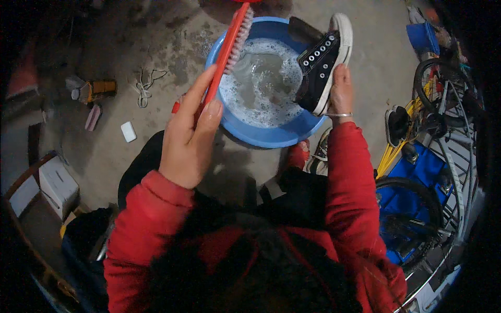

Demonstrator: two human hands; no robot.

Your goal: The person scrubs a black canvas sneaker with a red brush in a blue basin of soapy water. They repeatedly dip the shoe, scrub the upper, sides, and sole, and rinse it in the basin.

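Note:
My left hand (191,137) grips a red scrub brush (227,47) by its handle, its pale bristles turned to the right. In my right hand (341,92) is a black canvas sneaker (323,66) with a white rubber sole, held by the sole. The sneaker has a row of metal eyelets with no lace in them, and its tongue is folded out to the left. Both are above a blue plastic basin (266,141) on the floor. Grey, foamy water (258,82) fills the basin's bottom.
Left on the concrete floor lie white shoelaces (143,90), a white bar (128,131) and a pink-and-white brush (93,117). Another sneaker (321,154) is beside my foot. A dark shoe (397,124), yellow cords (391,150) and a bicycle (450,133) are on the right.

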